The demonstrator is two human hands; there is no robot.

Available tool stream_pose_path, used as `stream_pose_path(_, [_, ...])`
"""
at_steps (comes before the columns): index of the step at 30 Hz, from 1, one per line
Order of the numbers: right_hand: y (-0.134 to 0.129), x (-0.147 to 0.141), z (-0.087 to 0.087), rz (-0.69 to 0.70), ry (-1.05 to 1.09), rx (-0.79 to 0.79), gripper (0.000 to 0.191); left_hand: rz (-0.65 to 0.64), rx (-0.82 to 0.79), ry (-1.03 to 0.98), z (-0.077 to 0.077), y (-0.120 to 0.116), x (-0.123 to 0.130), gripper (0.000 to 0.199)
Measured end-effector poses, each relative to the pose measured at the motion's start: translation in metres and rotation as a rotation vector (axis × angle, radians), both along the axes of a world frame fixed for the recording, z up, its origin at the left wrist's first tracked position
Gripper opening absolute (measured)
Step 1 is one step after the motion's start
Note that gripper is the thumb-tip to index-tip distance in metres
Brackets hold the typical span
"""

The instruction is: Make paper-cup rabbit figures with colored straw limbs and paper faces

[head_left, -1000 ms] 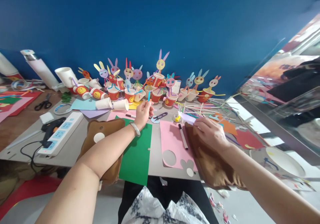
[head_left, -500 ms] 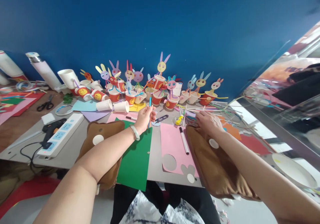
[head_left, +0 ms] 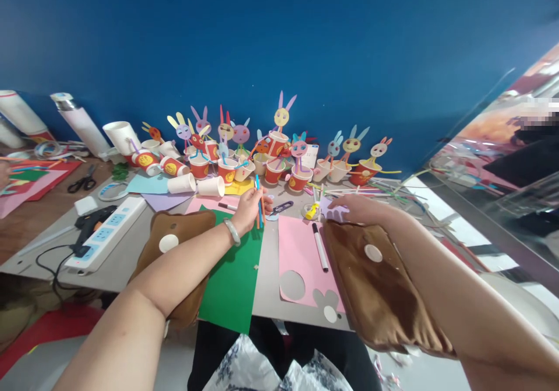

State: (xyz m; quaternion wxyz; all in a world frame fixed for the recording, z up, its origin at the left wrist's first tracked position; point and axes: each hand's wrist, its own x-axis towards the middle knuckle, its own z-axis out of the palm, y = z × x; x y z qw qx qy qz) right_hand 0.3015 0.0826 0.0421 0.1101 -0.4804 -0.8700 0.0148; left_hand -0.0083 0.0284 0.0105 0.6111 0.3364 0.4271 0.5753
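My left hand (head_left: 251, 207) is closed round thin blue and orange sticks (head_left: 261, 216) that stand upright above the green sheet (head_left: 231, 280). On the right, my right hand (head_left: 349, 206) reaches over the top edge of a brown pouch (head_left: 375, 286), its fingers at a light purple paper piece (head_left: 334, 207); whether it grips the piece cannot be told. Between the hands lie a pink sheet (head_left: 297, 245) with a round hole and a black-and-white marker (head_left: 320, 247). A yellow item (head_left: 311, 210) is just left of my right fingers.
Red paper cups (head_left: 300, 178) with paper rabbit heads line the blue wall. A power strip (head_left: 109, 233), glue gun (head_left: 89, 225), scissors (head_left: 82, 179) and second brown pouch (head_left: 174, 233) lie left. Coloured sticks (head_left: 393, 193) lie right. Part of another hand (head_left: 4, 172) shows at the far left edge.
My right hand has moved slightly left and turned, now at the light purple piece. More blue and orange sticks show in my left hand. Another person's hand has appeared at the left edge.
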Motion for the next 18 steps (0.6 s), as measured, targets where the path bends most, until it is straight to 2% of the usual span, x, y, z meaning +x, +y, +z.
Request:
stream_pose_path(2, [0.0, -0.018, 0.005, 0.041, 0.001, -0.085, 0.027, 0.005, -0.005, 0.004, 0.0, -0.001, 0.0, 0.026])
stream_pose_path(4, [-0.003, -0.043, 0.004, 0.027, 0.045, -0.118, 0.026, 0.0, -0.002, 0.017, 0.0, -0.002, 0.0, 0.026])
stream_pose_path(7, [-0.01, -0.085, -0.01, 0.066, 0.031, -0.115, 0.022, 0.009, 0.011, 0.055, 0.0, -0.001, -0.001, 0.029])
stream_pose_path(10, [-0.012, -0.116, -0.027, 0.133, -0.076, -0.07, 0.028, 0.038, 0.009, 0.08, 0.0, 0.0, -0.003, 0.034])
stream_pose_path(13, [-0.008, -0.128, -0.036, 0.17, -0.106, -0.102, 0.024, 0.041, 0.01, 0.083, -0.001, 0.001, -0.003, 0.034])
stream_pose_path(18, [0.0, -0.122, -0.035, 0.15, -0.002, -0.18, 0.016, 0.011, 0.011, 0.082, -0.004, -0.001, -0.001, 0.028])
